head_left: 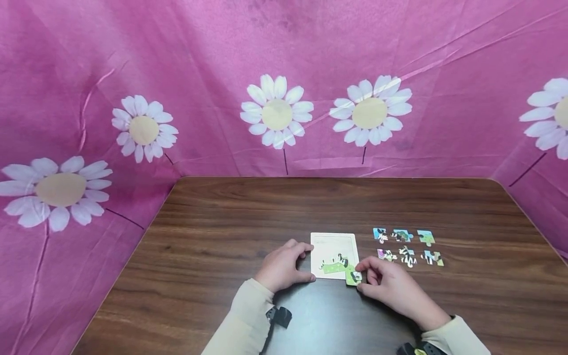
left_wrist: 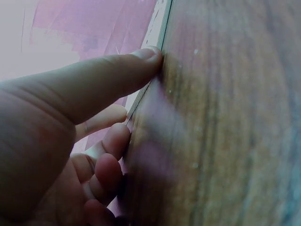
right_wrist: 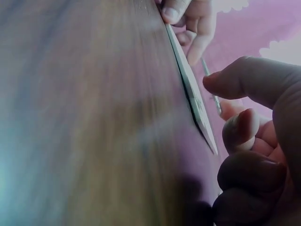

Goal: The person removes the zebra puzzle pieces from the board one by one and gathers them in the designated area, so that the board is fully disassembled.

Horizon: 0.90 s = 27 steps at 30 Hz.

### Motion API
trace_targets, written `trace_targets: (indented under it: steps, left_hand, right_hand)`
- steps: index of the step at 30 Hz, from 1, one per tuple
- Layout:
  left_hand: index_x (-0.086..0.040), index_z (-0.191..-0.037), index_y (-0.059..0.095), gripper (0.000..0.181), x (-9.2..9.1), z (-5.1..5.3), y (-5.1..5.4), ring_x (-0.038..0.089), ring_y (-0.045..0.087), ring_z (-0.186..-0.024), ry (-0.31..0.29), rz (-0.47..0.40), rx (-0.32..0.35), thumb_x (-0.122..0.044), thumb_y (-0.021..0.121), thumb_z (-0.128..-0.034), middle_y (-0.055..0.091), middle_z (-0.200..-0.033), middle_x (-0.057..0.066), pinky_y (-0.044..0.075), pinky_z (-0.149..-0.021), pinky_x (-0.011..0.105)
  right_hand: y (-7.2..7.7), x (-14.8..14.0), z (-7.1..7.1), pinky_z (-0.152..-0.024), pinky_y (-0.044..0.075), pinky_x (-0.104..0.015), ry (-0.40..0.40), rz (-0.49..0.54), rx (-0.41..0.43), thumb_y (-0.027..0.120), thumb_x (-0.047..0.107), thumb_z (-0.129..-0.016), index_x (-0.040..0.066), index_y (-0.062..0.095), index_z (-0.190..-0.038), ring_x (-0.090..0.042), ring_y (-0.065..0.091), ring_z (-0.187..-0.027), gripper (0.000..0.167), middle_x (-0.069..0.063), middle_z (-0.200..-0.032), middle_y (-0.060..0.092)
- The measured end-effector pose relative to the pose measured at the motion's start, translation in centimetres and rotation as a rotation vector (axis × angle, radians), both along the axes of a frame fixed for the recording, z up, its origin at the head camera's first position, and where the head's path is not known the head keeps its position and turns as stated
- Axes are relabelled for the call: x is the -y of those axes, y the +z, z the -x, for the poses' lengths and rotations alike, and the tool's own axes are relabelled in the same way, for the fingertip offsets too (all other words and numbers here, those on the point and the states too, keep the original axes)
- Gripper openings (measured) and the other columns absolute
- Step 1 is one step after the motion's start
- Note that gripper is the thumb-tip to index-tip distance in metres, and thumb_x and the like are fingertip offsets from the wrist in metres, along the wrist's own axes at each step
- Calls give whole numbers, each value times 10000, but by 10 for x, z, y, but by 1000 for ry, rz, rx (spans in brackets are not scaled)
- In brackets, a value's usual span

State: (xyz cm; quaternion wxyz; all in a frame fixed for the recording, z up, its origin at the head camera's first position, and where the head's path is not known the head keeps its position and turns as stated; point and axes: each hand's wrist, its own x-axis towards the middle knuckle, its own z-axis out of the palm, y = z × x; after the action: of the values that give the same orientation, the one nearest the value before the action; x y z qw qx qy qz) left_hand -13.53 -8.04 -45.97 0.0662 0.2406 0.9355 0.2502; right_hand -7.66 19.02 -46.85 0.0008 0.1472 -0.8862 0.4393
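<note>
A pale, square jigsaw puzzle tray [head_left: 326, 241] lies flat on the table, with green and black-and-white picture parts [head_left: 334, 267] along its lower side. My left hand [head_left: 283, 268] holds the tray's left side, thumb at the lower left corner and index finger higher up the edge. In the left wrist view the thumb [left_wrist: 127, 70] touches the tray's thin edge. My right hand [head_left: 392, 286] pinches a green puzzle piece [head_left: 349, 279] between thumb and index finger over the tray's lower right corner. In the right wrist view that piece [right_wrist: 218, 104] appears edge-on, raised off the tray.
Several loose puzzle pieces [head_left: 403, 235] lie in two rows right of the tray, beyond my right hand. The brown wooden table [head_left: 230, 212] ends at a pink cloth [head_left: 213, 123] printed with daisies, hanging behind it and at both sides.
</note>
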Motion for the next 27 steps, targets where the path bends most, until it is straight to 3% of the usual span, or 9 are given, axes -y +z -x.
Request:
trace_targets:
  steps: [13, 20, 27]
  left_hand:
    - [-216, -1297, 654, 660, 0, 0, -1, 63, 538, -811, 7, 2, 6, -386, 887, -703, 568, -986, -98, 435, -711, 266]
    - [-226, -1305, 652, 656, 0, 1, -1, 70, 544, -824, 11, 6, 16, -394, 879, -714, 569, -995, -103, 435, -719, 269]
    - [-231, -1306, 651, 660, 0, 2, -1, 73, 548, -820, 9, 10, 17, -404, 879, -711, 567, -991, -107, 441, -723, 276]
  right_hand:
    - [-10, -34, -16, -524, 354, -218, -9, -18, -79, 823, 26, -713, 127, 660, -946, 29, 405, -573, 302, 171, -662, 421]
    - [-9, -50, -25, -536, 344, -218, -66, -101, -68, 837, 39, -705, 140, 660, -952, 26, 403, -575, 320, 172, -662, 420]
    - [-9, -57, -27, -531, 341, -224, -55, -131, -37, 841, 72, -719, 145, 660, -948, 36, 395, -567, 302, 175, -659, 421]
